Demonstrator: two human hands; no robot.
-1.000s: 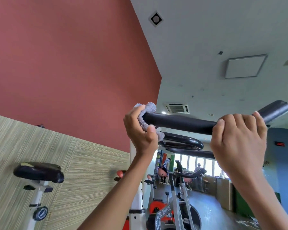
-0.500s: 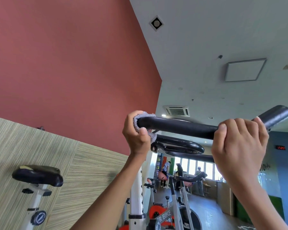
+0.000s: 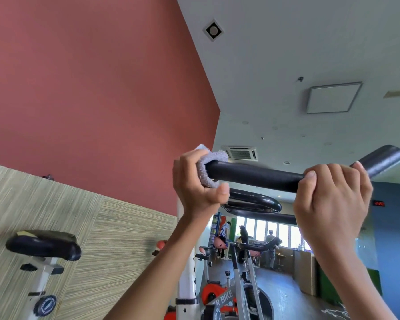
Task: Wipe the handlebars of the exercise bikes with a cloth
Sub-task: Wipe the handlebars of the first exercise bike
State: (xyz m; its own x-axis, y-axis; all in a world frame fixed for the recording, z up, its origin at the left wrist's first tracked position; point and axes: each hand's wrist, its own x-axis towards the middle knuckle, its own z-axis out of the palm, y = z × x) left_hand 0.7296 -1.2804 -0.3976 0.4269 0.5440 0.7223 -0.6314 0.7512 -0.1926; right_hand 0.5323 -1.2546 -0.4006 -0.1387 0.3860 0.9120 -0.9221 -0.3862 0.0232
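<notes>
Up centre, our left hand (image 3: 198,183) clenches cloth (image 3: 204,166) round the handlebar (image 3: 259,176), right hand (image 3: 330,199) grips it; saddle (image 3: 44,244) lower left.

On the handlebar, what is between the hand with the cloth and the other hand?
Only bare black handlebar: the head view shows nothing on it between the left hand, gripping the cloth, and the right hand.

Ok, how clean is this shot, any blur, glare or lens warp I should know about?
Head view: the left hand, right hand, cloth and bar are fairly sharp; the saddle and panelled wall at lower left are smeared; the far windows are blown out white; a soft sheen lies on the bar's right end; the wide lens tilts the walls.
</notes>
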